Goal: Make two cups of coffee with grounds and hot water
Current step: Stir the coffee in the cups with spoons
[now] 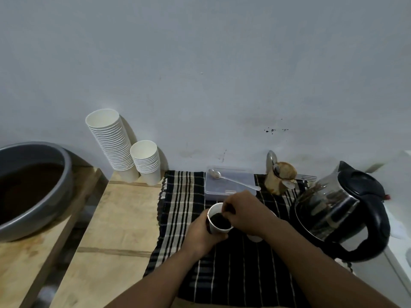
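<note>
A white paper cup (pixel 215 213) with dark coffee inside stands on the striped cloth (pixel 182 196). My left hand (pixel 203 233) wraps around its near side. My right hand (pixel 243 211) is over its rim, fingers pinched on what looks like a small stirring spoon dipped into the cup; the spoon is mostly hidden. A second white cup (pixel 254 237) is largely covered by my right wrist. A lidded plastic container (pixel 229 184) lies behind, with a metal spoon (pixel 233 180) resting on top. A steel and black electric kettle (pixel 342 210) stands at the right.
Two stacks of white paper cups (pixel 115 143) lean on the wall at the back left. A grey basin (pixel 33 187) with dark liquid sits far left. A stained holder (pixel 281 180) with spoons and a fork stands beside the kettle. Wooden boards form the tabletop.
</note>
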